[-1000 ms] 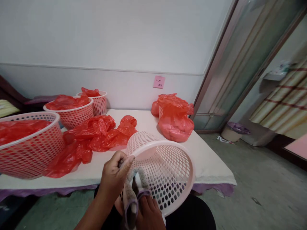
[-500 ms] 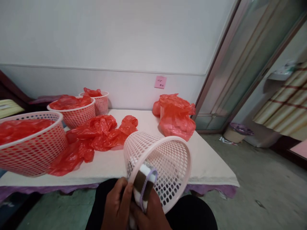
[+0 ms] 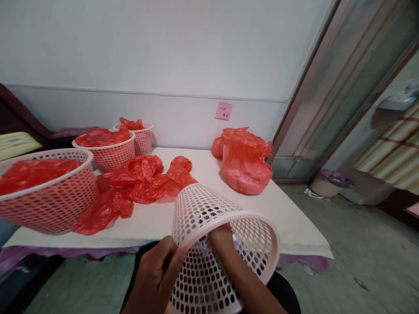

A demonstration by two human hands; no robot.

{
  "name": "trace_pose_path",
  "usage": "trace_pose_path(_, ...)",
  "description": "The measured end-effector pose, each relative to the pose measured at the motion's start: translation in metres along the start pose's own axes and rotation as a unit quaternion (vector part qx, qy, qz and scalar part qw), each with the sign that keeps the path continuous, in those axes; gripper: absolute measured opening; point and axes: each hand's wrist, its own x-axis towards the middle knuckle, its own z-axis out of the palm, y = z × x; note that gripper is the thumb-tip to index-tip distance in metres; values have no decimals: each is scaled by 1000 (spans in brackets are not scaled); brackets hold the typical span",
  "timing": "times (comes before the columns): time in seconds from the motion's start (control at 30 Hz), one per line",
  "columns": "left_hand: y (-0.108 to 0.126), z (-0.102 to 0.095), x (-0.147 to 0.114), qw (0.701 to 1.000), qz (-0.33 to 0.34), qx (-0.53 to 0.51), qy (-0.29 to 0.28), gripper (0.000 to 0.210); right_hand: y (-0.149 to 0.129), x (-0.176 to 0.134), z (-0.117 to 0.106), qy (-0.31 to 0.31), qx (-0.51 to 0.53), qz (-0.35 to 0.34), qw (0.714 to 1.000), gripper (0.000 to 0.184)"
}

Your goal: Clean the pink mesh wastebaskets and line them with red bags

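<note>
A pale pink mesh plastic basket lies tilted over my lap, its open mouth facing me and to the right. My left hand is closed on the left side of its rim. My right hand reaches through the mouth into the basket. Its fingers are behind the rim and mesh, so their grip is hidden. Small whitish and purple bits of cloth show beside that hand; most of the cloth is out of sight.
Left on the white-covered table are mesh baskets holding red plastic bags, with loose red bags beside them. Back right, a red bag covers another basket. A pink note is on the wall. A bin stands on the floor.
My right hand has moved from below the rim to deep inside the basket. The striped, purple-edged folded cloth has gone in and is now mostly hidden. The basket's mouth has tipped downward and right.
</note>
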Motion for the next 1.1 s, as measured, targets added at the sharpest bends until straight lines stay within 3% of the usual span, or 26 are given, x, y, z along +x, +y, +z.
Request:
trace_pose_path(0.1, 0, 0, 5, 1000, 13, 23, 16, 30, -2, -8, 1, -14, 12, 2, 1000, 39)
trace_pose_path(0.23, 2, -7, 21, 997, 38, 49, 43, 32, -18, -62, 13, -71, 41, -54, 995, 35)
trace_pose_path(0.3, 1, -13, 32, 997, 16, 49, 58, 34, -22, -92, 24, -63, 77, -115, 988, 35)
trace_pose_path(0.37, -2, -18, 42, 997, -18, 37, 65, 35, -23, -115, 36, 34, 71, -181, 980, 27)
trace_pose_path(0.43, -4, -21, 50, 997, -46, 18, 64, 37, -20, -128, 46, 179, 35, -198, 963, 17)
trace_pose_path(0.5, -3, -21, 57, 997, -59, 1, 55, 38, -18, -135, 52, 257, 2, -197, 946, 15)
trace_pose_path(0.73, 6, -17, 76, 995, -72, -13, 61, 40, -22, -143, 74, 184, -39, -165, 968, 22)
trace_pose_path(0.83, 3, -14, 75, 995, -73, -16, 61, 40, -19, -142, 81, 173, -36, -177, 968, 41)
trace_pose_path(0.93, -3, -3, 61, 994, -86, -12, 70, 36, -19, -134, 62, 174, -4, -186, 967, 58)
trace_pose_path(1.03, -9, 17, 35, 992, -113, -23, 59, 33, -31, -121, 20, 123, 102, -172, 972, 75)
trace_pose_path(1.1, -13, 30, 17, 991, -121, -39, 52, 34, -42, -113, -5, 116, 200, -151, 961, 71)
